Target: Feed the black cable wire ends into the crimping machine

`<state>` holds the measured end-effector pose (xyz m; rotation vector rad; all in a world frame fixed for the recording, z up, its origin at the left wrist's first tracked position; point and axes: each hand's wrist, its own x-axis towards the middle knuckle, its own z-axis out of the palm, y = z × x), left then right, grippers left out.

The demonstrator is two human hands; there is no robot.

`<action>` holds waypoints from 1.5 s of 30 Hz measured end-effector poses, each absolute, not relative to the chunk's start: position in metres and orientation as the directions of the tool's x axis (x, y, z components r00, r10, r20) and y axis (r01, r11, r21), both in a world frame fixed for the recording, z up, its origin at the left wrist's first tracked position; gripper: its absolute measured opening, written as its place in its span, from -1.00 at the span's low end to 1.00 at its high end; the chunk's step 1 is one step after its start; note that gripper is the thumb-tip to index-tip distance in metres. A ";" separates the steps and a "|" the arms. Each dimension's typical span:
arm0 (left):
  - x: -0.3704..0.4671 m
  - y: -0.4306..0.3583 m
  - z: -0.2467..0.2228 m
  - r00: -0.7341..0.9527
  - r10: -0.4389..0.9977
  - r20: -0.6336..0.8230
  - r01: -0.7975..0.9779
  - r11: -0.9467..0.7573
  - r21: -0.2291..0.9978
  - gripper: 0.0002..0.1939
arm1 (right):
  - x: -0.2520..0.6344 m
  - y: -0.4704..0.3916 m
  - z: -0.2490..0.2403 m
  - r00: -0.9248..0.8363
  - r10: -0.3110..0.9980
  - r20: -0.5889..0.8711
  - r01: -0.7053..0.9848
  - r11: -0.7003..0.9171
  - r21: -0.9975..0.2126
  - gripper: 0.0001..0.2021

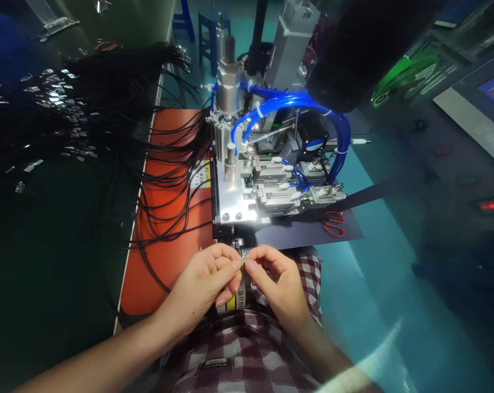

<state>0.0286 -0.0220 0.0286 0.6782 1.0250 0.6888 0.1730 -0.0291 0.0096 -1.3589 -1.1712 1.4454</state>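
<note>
left hand (208, 277) and right hand (278, 281) pinch thin multicoloured wires (243, 262) in narrow gap between fingertips; exposed length runs roughly sideways, neither hand nearer. silver metal machine with blue tubes (273, 199) beyond hands; flat orange surface (181, 262) beside left hand.

A smooth teal floor (365, 273), unevenly lit, spreads at right; a dark-blue, straight-legged stool (209, 23) stands at top, left of centre.
</note>
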 end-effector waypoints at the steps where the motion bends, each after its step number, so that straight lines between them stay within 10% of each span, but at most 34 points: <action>1: 0.029 -0.022 0.029 0.356 0.778 -0.518 -0.185 0.602 0.777 -0.87 | 0.173 -0.029 0.009 -0.091 0.965 -0.247 0.030 -0.245 -0.969 -0.91; 25: 0.027 -0.021 0.030 0.367 0.759 -0.538 -0.172 0.624 0.762 -0.90 | 0.182 -0.025 0.007 -0.095 0.966 -0.240 0.089 -0.232 -0.969 -0.88; 37: 0.026 -0.022 0.028 0.379 0.753 -0.538 -0.199 0.634 0.748 -0.88 | 0.178 -0.028 0.014 -0.139 0.984 0.114 0.317 0.153 -0.936 -0.89; 45: 0.026 -0.024 0.028 0.377 0.804 -0.460 -0.142 0.540 0.829 -0.86 | 0.175 -0.028 0.003 -0.221 0.913 -0.342 -0.003 -0.351 -0.936 -0.83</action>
